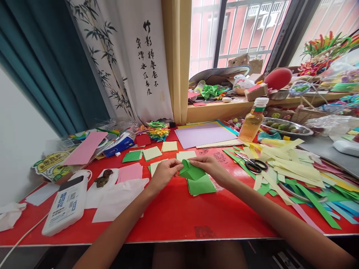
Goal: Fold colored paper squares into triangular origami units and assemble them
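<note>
A partly folded piece of green paper (193, 172) is held up between both hands. My left hand (166, 172) pinches its left edge, and my right hand (209, 167) grips its upper right side. Just below, a stack of green paper squares (202, 185) lies on the red table (168, 220). Pale yellow squares (152, 153) and a green square (131, 156) sit behind my left hand. To the left is a stack of pink squares (130, 172).
Black-handled scissors (255, 165) rest by cut paper strips (297, 168) on the right. Behind them stands a bottle (251, 121) near a metal bowl (288, 126). Large purple sheets (207, 134) lie at the back. A white device (67, 203) and tissues (117, 198) are at left.
</note>
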Available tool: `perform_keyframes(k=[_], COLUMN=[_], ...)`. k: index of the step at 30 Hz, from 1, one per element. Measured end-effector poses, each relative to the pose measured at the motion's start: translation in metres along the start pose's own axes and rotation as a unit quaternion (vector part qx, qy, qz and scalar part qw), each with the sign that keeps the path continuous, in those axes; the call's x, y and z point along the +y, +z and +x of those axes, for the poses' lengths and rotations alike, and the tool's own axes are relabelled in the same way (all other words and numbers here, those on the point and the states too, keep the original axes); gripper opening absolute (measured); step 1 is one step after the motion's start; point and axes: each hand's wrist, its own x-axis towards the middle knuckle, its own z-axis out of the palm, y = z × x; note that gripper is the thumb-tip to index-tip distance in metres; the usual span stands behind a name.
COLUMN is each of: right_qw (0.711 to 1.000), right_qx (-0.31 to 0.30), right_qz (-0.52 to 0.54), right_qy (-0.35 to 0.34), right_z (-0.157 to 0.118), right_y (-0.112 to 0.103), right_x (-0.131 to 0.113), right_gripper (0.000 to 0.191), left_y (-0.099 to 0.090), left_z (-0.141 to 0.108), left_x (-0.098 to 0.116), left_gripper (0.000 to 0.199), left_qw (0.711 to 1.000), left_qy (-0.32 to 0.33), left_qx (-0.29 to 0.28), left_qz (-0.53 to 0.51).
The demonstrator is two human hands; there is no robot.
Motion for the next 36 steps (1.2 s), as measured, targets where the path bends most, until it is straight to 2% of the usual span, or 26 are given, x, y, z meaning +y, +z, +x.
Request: perform_keyframes(k=[5, 10, 16, 21, 27, 31, 36], right_qw=[0.999, 0.989, 0.967, 0.958, 0.978, 0.999, 0.993], right_qx=[-0.024, -0.048, -0.056, -0.045, -0.006, 0.010, 0.030], right_qz=[0.011, 0.122, 0.220, 0.248, 0.185, 0.030, -0.113], right_qy=[0.030, 0.063, 0.113, 0.136, 0.101, 0.044, -0.016], right_z=[0.000, -0.001, -0.001, -0.001, -0.003, -0.004, -0.002], right_y=[-0.001, 0.000, 0.001, 0.002, 0.011, 0.015, 0.012], right_x=[0.001, 0.002, 0.003, 0.003, 0.008, 0.007, 0.010], right_gripper=[0.035, 0.027, 0.017, 0.014, 0.023, 0.031, 0.037], left_y=[0.002, 0.007, 0.010, 0.010, 0.010, 0.011, 0.013], left_z=[0.000, 0.001, -0.002, -0.003, -0.002, -0.001, -0.002], left_x=[-0.003, -0.007, -0.007, -0.004, -0.006, -0.007, -0.003], left_gripper=[0.021, 0.019, 0.017, 0.018, 0.020, 0.024, 0.024], left_qw=[0.999, 0.994, 0.993, 0.993, 0.996, 0.998, 0.999], left_qy=[0.008, 0.045, 0.064, 0.064, 0.048, 0.024, 0.018], left_qx=[0.035, 0.098, 0.100, 0.096, 0.077, 0.049, 0.030], left_qz=[0.001, 0.011, 0.006, -0.001, -0.013, -0.001, 0.011])
